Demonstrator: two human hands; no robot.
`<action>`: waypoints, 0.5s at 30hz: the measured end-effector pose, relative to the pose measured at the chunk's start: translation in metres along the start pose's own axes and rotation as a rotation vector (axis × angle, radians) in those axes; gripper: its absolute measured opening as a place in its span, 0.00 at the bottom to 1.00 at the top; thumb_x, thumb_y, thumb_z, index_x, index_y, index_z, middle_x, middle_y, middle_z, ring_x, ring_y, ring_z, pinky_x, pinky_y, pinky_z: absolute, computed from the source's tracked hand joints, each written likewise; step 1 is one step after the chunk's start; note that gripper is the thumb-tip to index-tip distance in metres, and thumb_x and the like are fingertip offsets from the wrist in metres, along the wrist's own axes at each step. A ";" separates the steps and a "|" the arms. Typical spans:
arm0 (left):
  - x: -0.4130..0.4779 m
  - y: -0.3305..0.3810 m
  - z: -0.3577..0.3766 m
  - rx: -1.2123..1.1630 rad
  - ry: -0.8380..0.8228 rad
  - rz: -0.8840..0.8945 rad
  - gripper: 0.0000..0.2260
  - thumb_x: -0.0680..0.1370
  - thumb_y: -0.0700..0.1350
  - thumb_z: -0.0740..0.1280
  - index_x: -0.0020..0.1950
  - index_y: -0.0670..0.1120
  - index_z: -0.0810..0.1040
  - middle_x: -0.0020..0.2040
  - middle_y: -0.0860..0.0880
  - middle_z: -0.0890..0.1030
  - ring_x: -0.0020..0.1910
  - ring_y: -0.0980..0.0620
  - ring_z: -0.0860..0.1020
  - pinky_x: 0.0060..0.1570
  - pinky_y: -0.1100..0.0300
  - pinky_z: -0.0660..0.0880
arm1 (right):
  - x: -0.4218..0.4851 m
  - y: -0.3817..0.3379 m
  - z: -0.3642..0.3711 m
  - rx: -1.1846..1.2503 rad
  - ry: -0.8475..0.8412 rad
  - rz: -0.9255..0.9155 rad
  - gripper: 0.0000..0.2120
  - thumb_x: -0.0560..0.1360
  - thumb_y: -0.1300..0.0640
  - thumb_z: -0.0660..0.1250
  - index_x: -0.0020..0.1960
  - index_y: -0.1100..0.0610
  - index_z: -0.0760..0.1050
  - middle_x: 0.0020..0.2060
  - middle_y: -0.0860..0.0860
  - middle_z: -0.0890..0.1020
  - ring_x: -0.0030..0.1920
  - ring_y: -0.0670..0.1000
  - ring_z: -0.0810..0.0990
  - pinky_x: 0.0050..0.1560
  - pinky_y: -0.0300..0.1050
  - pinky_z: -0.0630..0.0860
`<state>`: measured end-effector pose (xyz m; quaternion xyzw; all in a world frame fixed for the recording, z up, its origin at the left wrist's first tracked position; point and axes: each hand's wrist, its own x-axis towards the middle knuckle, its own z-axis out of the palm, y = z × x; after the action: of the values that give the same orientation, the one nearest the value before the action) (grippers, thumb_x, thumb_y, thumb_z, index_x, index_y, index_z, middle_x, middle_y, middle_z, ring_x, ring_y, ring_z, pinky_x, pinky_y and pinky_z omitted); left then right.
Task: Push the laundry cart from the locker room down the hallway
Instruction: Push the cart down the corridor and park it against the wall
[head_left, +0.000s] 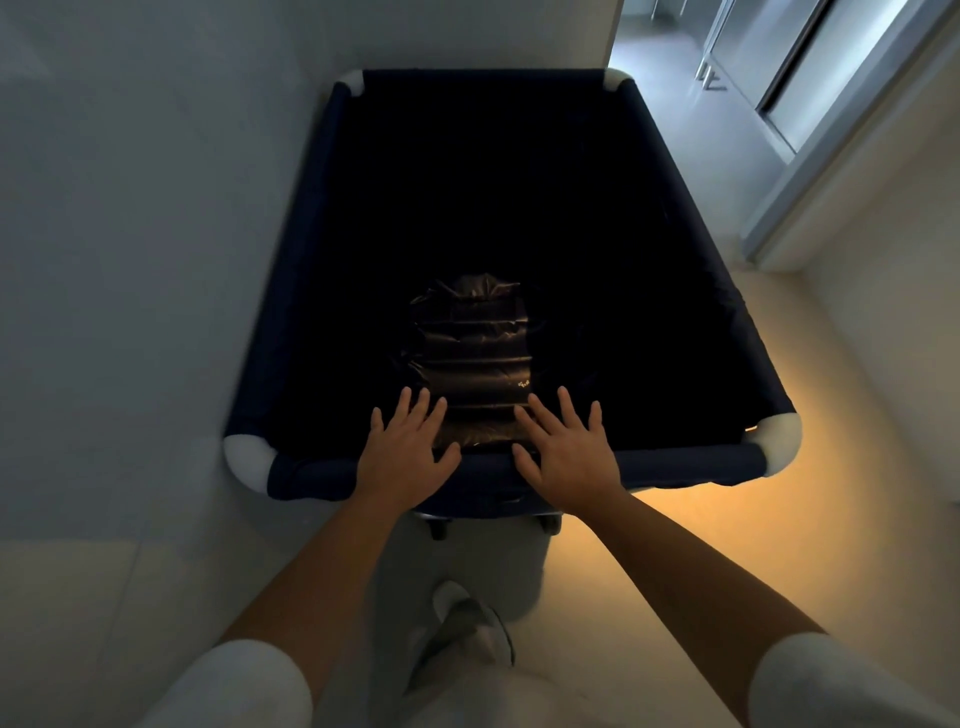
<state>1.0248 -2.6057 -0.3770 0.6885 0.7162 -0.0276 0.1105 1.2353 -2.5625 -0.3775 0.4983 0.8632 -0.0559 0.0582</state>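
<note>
A large laundry cart (691, 462) with a dark navy fabric liner and white corner pieces fills the middle of the view. Both my hands rest flat on its near rim, palms down, fingers spread over the edge. My left hand (408, 449) sits left of centre, my right hand (566, 449) right of centre, a small gap between them. Neither hand wraps around the rim. Deep inside the cart lies a dark shiny quilted item (475, 353); the remaining interior is too dark to see.
A pale wall (130, 234) runs close along the cart's left side and across its far end. An opening with a metal door frame (831, 156) lies at the far right. Light floor (753, 545) stretches to the right. My shoe (467, 629) is below the cart.
</note>
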 end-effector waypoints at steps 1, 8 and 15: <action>0.006 -0.002 -0.001 0.002 0.003 -0.001 0.29 0.77 0.59 0.49 0.75 0.50 0.48 0.77 0.47 0.49 0.75 0.48 0.44 0.70 0.43 0.45 | 0.006 0.001 -0.001 -0.001 0.000 0.000 0.29 0.77 0.38 0.40 0.74 0.49 0.49 0.75 0.50 0.55 0.75 0.59 0.44 0.70 0.65 0.43; 0.045 -0.013 -0.009 -0.014 0.011 0.001 0.29 0.77 0.59 0.50 0.75 0.49 0.49 0.77 0.47 0.50 0.75 0.47 0.44 0.70 0.43 0.46 | 0.046 0.010 -0.009 0.002 -0.006 0.009 0.29 0.76 0.38 0.40 0.74 0.49 0.49 0.75 0.50 0.56 0.75 0.59 0.45 0.71 0.64 0.43; 0.077 -0.020 -0.019 -0.030 0.007 0.013 0.28 0.78 0.58 0.51 0.75 0.49 0.49 0.77 0.47 0.51 0.75 0.47 0.44 0.70 0.43 0.45 | 0.078 0.016 -0.015 0.002 -0.009 0.023 0.29 0.77 0.39 0.41 0.75 0.49 0.49 0.75 0.51 0.55 0.75 0.59 0.44 0.71 0.64 0.42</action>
<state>1.0004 -2.5278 -0.3761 0.6917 0.7123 -0.0138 0.1184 1.2094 -2.4855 -0.3754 0.5082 0.8570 -0.0581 0.0621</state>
